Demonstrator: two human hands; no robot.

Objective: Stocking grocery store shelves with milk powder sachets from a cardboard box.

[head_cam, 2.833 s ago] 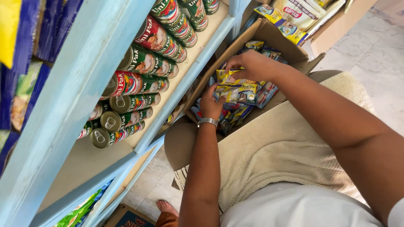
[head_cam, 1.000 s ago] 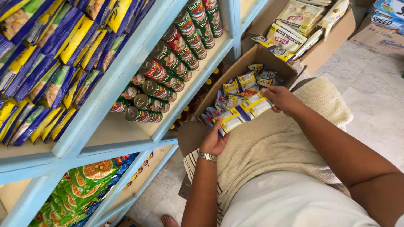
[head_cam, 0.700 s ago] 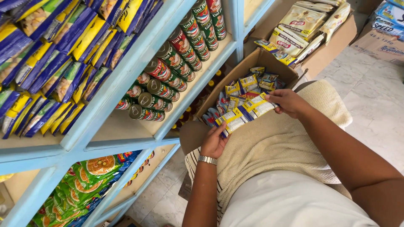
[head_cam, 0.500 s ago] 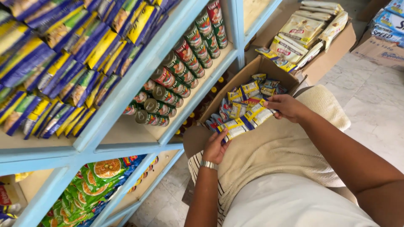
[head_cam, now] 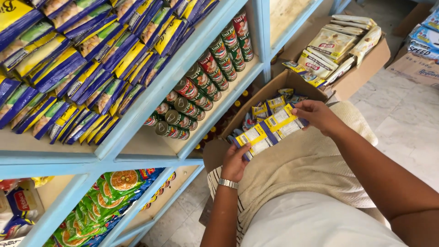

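Holding a strip of yellow sachets (head_cam: 270,129) between both hands (over an open carton (head_cam: 270,88)), beside pale-blue shelves (head_cam: 151,105) on tiled floor (head_cam: 402,119).

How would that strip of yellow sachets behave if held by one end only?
The strip of sachets would probably flop: it is thin, jointed, and spans both hands, left hand and right hand. It looks light for its length and might slip if glossy.

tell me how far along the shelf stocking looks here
Done: cans fill part of the middle shelf, which has bare space in front. In hand: left hand and right hand hold a row of yellow sachets. Left: more sachets remain in the open box.
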